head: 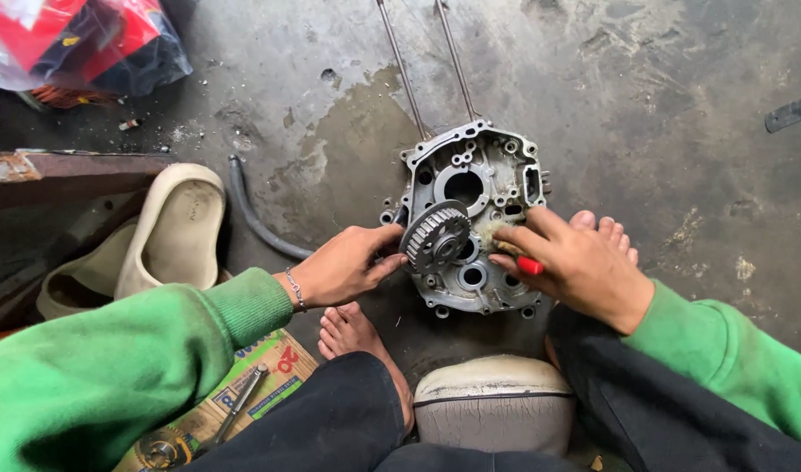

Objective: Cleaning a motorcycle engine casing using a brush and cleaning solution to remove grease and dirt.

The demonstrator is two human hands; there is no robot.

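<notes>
Left hand pinches the toothed gear, fingers clamped on its left edge. Right hand grips a red-handled brush, bristles against the gear. Gear sits on the grey engine casing, flat on the concrete floor, centre.

Beige slipper, grey hose, wrench on cardboard, plastic bag.

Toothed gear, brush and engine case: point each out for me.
toothed gear (435,236), head view, on its toothed rim.
brush (530,266), head view, on its red handle.
engine case (497,166), head view, on its upper wall.
</notes>
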